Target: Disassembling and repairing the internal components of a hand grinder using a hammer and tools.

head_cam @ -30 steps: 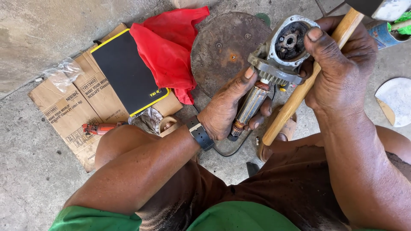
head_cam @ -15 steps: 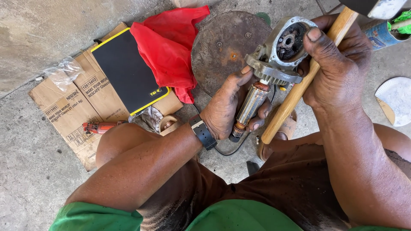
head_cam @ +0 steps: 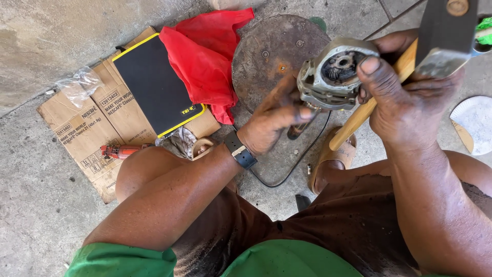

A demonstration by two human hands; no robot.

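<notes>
Fingers (head_cam: 369, 66) of our right hand (head_cam: 410, 107) pinch the grey metal gear housing (head_cam: 333, 72) at upper right and clamp a wooden-handled hammer (head_cam: 389, 77), shaft slanting down-left. Our left hand (head_cam: 271, 118) grips the housing's lower side, equally near. Beneath: rusty round disc (head_cam: 271, 46), red cloth (head_cam: 205, 51), flattened cardboard (head_cam: 87, 128), concrete floor (head_cam: 31, 215).

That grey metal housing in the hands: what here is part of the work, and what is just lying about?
In use:
grey metal housing, gripped by left hand and right hand
wooden-handled hammer, in the right hand

Lying about:
red cloth
black pad
flattened cardboard
rusty round disc
white plate
</notes>
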